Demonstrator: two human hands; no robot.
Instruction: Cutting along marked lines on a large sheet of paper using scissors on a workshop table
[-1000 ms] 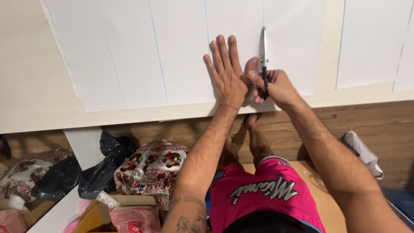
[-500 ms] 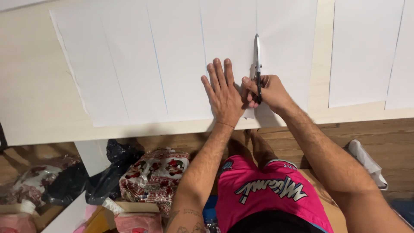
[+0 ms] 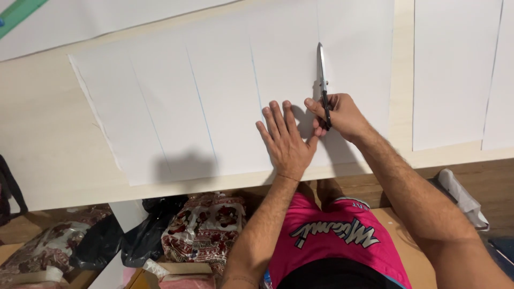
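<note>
White sheet (image 3: pixel 214 96): large, smooth matte paper ruled with thin blue lines, lying flat on the pale table (image 3: pixel 48 160).
Left hand (image 3: pixel 286 142): open, fingers spread, palm pressing the paper.
Right hand (image 3: pixel 340 115): closed around black scissor handles.
Scissors (image 3: pixel 322 75): slim steel blades, pointing away, on a line.

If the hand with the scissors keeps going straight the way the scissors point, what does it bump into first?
Probably nothing solid: the right hand aims the scissors up along a blue line on the white sheet. Ahead is more sheet, then its far edge and the bare tabletop.
</note>
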